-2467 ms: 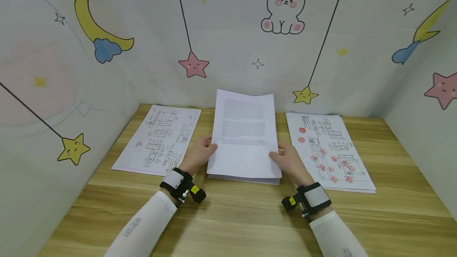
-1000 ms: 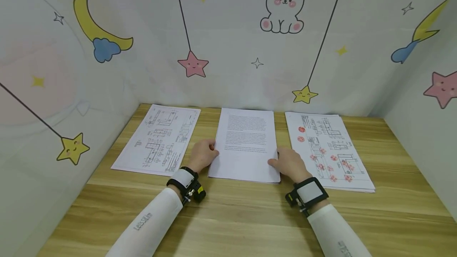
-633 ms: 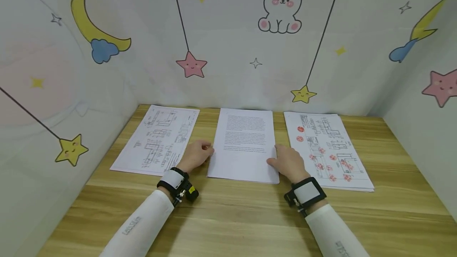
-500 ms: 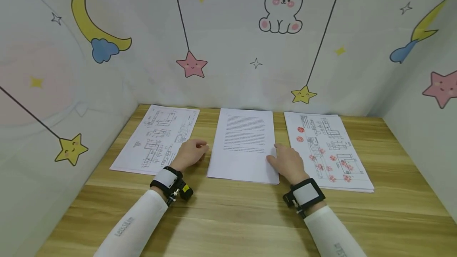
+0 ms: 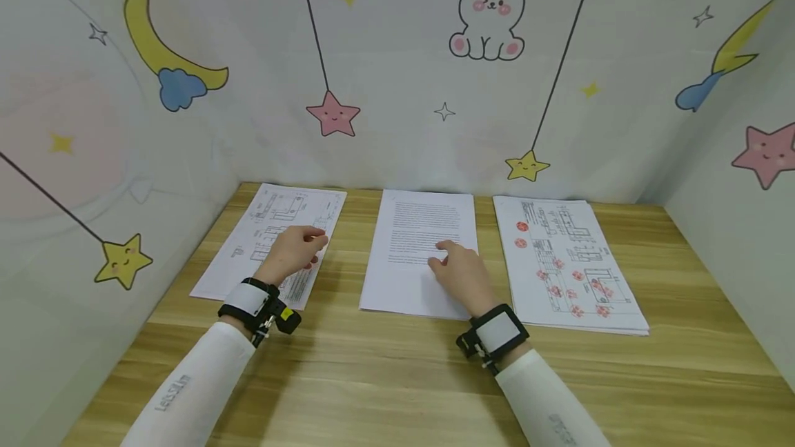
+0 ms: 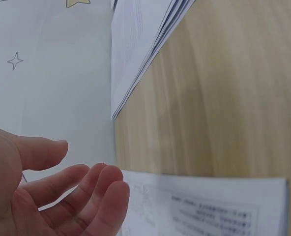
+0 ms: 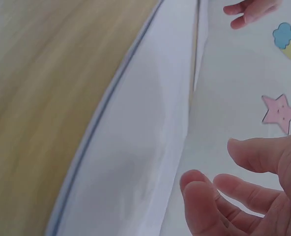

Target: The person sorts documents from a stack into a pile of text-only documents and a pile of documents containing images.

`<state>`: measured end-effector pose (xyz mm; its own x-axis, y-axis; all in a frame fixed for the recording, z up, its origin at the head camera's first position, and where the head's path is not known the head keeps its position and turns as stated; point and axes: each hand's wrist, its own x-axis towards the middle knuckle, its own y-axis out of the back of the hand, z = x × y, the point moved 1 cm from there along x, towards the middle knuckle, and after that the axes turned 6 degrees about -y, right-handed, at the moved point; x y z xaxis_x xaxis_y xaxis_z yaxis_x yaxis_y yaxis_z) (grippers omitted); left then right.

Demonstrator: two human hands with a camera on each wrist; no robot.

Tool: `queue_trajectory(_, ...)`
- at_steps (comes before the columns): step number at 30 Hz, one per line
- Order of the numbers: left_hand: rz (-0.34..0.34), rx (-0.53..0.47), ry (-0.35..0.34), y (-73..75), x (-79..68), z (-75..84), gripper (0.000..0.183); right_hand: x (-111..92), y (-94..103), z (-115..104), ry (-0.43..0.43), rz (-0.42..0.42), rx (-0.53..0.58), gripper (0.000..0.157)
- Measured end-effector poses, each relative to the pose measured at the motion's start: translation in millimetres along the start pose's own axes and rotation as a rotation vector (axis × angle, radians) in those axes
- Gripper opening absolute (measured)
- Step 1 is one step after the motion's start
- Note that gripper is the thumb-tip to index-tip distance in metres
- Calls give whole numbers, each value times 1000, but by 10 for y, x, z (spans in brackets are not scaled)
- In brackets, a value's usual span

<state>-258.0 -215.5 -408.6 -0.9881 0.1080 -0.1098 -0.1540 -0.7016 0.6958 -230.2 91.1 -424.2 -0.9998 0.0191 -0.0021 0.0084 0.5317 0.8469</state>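
Note:
In the head view a stack of printed text sheets (image 5: 404, 288) lies in the middle of the wooden table. My right hand (image 5: 462, 274) hovers over its right half, fingers loosely bent and holding nothing. To the left, my left hand (image 5: 292, 254) is above a stack of drawing sheets (image 5: 230, 271), its fingers relaxed with nothing in them. The left wrist view shows the thumb and fingers (image 6: 111, 206) apart, with a gap between them. In the right wrist view the thumb (image 7: 256, 155) also stands away from the curved fingers, over the paper edge.
A third stack of drawing sheets with red stamps (image 5: 568, 261) lies at the right of the table (image 5: 385, 378). Behind the table rises a white cloth wall (image 5: 397, 150) with cartoon stars, a moon and a rabbit.
Both hands lowered the middle stack onto the table, squared its sides and let go. My left hand then moved left over the left drawings; my right hand moved left over the text sheets.

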Motion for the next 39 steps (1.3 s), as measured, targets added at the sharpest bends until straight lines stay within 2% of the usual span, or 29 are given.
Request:
queue_trajectory(6, 19, 70, 4, 297, -41, -60, 49, -24, -35, -309, 56, -7, 78, 37)
queue_trajectory(11, 21, 107, 9, 476, -67, -158, 51, -24, -76, -534, 102, -44, 81, 37)
queue_trajectory(14, -10, 126, 16, 581, -82, -238, 54, -22, -121, -654, 143, -72, 91, 37)
queue_trajectory(19, -83, 196, 42, 769, -128, -382, 58, -27, -203, -797, 193, -119, 173, 35)
queue_trajectory(22, -90, 214, 61, 853, -182, -465, 59, -32, -270, -838, 203, -164, 212, 36)
queue_trajectory(27, -79, 221, 93, 912, -248, -622, 60, -10, -401, -916, 237, -248, 243, 38)
queue_trajectory(33, -64, 265, 111, 889, -236, -829, 60, -10, -576, -1019, 243, -315, 276, 43)
queue_trajectory(39, -110, 326, 134, 822, -232, -1010, 66, -53, -740, -1108, 242, -353, 319, 44)
